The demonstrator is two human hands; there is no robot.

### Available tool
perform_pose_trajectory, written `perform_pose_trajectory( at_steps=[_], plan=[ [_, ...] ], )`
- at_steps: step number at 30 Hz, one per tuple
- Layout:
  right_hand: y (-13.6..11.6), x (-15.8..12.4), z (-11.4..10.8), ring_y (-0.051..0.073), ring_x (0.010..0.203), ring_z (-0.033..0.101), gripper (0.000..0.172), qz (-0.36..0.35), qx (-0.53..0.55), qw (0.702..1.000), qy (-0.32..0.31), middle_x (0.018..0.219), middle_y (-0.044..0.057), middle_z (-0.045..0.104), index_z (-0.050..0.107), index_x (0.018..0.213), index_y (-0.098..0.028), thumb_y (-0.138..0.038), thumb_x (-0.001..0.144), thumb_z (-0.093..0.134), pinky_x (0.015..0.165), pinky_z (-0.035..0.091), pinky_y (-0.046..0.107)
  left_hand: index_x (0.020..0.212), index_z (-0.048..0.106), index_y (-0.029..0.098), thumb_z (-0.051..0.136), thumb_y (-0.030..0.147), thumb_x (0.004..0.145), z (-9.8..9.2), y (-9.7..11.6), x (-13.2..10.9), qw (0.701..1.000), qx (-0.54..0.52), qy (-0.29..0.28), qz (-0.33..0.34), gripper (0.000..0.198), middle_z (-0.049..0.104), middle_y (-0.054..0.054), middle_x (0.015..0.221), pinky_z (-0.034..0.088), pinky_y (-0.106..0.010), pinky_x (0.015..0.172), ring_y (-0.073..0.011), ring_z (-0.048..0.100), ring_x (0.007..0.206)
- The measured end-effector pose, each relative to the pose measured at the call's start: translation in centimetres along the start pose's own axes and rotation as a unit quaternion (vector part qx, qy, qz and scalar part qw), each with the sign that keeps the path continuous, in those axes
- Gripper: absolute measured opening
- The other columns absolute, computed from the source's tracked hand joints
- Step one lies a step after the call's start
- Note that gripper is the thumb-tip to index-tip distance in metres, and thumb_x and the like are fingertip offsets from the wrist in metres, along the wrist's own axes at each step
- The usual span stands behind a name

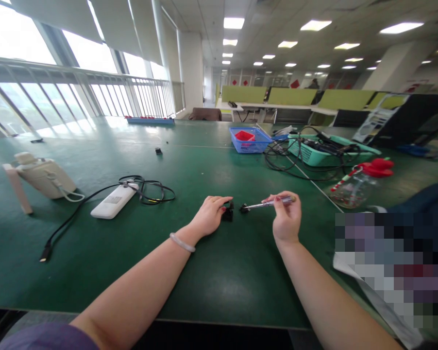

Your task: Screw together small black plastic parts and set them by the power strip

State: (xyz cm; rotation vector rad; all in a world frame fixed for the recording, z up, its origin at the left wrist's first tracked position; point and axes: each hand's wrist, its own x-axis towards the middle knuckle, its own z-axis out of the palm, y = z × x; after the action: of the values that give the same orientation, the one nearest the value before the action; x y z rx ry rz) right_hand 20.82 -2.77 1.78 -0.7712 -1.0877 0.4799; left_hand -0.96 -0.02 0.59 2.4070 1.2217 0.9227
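My left hand (209, 215), a pale bangle on its wrist, rests on the green table with its fingers closed on a small black part (227, 214). What kind of part it is, I cannot make out. In my right hand (289, 218) is a screwdriver (264, 203) with a see-through, purplish handle, its shaft pointing left. At the shaft's tip is another small black piece (244, 209), apart from the part in my left hand. Whether the tip is fixed to that piece or only touches it is unclear.
Left lie a white power bank (114, 201) with a black cable and a beige bottle (47, 176). Farther back stand a blue basket (251, 147) and a green basket (310, 156) with black cables. A red-lidded jar (357, 187) is at right; a small black block (158, 151) lies mid-table.
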Motion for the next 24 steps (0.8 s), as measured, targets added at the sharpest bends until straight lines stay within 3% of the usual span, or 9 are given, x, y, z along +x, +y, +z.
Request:
perform_pose_trajectory(
  at_steps=[4,9,14,20,24],
  plan=[
    [0.7,0.5,-0.4,0.016,0.070,0.066,0.018,-0.004,-0.051,0.997,0.061,0.076,-0.001,0.063,0.053,0.093,-0.021,-0.031,0.084,0.065,0.075,0.054,0.036,0.135,0.052,0.028,0.038,0.013,0.091,-0.2,-0.5,-0.2,0.994,0.090,0.009,-0.059,0.048,0.058,-0.010,0.119,0.041,-0.043,0.101,-0.0242,0.049,0.110],
    [1.6,0.3,-0.6,0.019,0.079,0.069,0.017,0.037,-0.119,0.991,0.053,0.082,0.002,0.067,0.056,0.093,-0.020,-0.032,0.084,0.064,0.083,0.053,0.040,0.133,0.054,0.035,0.041,0.019,0.091,0.0,-1.1,-0.5,0.975,0.172,-0.058,-0.124,0.047,0.054,-0.010,0.118,0.042,-0.045,0.093,-0.0276,0.047,0.105],
    [2.1,0.1,-0.6,0.021,0.080,0.070,0.019,0.065,-0.112,0.991,0.026,0.082,0.002,0.069,0.055,0.092,-0.021,-0.034,0.083,0.065,0.086,0.053,0.042,0.130,0.056,0.037,0.039,0.022,0.092,0.1,-0.8,-0.7,0.971,0.195,-0.073,-0.118,0.045,0.054,-0.009,0.119,0.039,-0.046,0.093,-0.0283,0.045,0.109],
    [1.9,-0.3,-0.3,0.021,0.077,0.071,0.022,0.090,-0.052,0.993,-0.050,0.078,0.001,0.069,0.054,0.090,-0.021,-0.036,0.082,0.068,0.082,0.054,0.041,0.128,0.058,0.037,0.038,0.022,0.091,0.0,-0.5,-0.8,0.968,0.211,-0.083,-0.108,0.044,0.056,-0.008,0.119,0.036,-0.047,0.093,-0.0275,0.048,0.108],
    [1.7,-0.2,-0.4,0.019,0.072,0.069,0.021,0.079,-0.025,0.996,-0.028,0.076,0.000,0.068,0.054,0.091,-0.021,-0.034,0.082,0.068,0.079,0.055,0.039,0.121,0.063,0.037,0.039,0.026,0.093,-0.3,0.1,-0.8,0.967,0.213,-0.087,-0.113,0.039,0.059,-0.007,0.118,0.033,-0.048,0.097,-0.0266,0.050,0.109]
  ],
)
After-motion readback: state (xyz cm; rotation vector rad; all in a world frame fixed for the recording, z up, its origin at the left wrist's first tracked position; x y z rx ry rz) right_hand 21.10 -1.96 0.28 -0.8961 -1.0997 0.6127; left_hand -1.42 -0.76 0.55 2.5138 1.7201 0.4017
